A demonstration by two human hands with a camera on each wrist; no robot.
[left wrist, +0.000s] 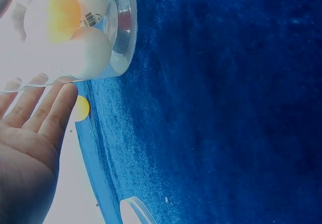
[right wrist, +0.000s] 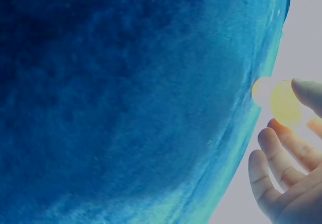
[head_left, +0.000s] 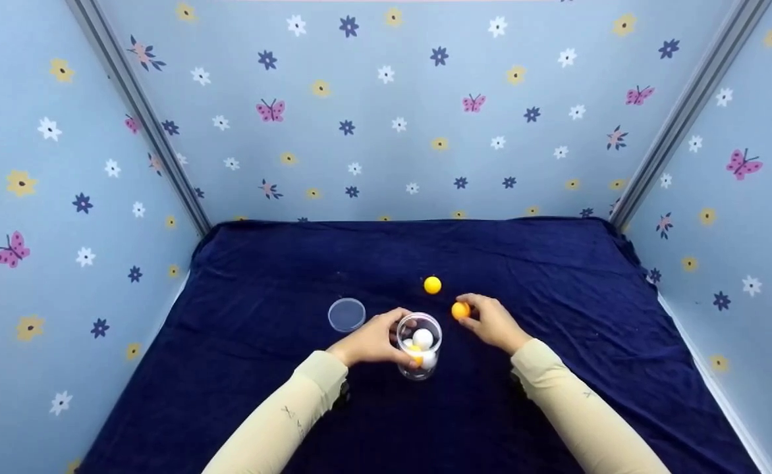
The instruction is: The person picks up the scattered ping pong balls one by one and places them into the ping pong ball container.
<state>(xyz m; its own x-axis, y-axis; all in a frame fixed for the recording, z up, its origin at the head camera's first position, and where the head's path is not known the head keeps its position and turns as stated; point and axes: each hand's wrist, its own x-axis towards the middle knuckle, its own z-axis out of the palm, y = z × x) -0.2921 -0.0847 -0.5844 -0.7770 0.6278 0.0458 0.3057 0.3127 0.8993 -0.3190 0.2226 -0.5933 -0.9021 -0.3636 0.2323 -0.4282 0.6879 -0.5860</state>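
Observation:
My left hand (head_left: 381, 339) grips a clear plastic jar (head_left: 419, 327) round its side, thumb near and fingers behind. Inside the jar lie several white balls (head_left: 423, 339) and at least one orange ball (left wrist: 64, 16); a printed barcode shows on one white ball in the left wrist view. To the right of the jar, my right hand (head_left: 495, 324) pinches an orange ping-pong ball (head_left: 460, 311) between thumb and fingertips. Another orange-yellow ball (head_left: 432, 285) rests on the cloth beyond the hands. In the right wrist view the pinched ball (right wrist: 286, 103) looks washed out by glare.
A round clear lid (head_left: 346, 315) lies on the dark blue cloth (head_left: 280, 263) left of the jar. The cloth is wrinkled toward the right side. Flower-patterned walls (head_left: 386, 105) enclose the back and both sides, with grey metal posts (head_left: 142, 112) in the corners.

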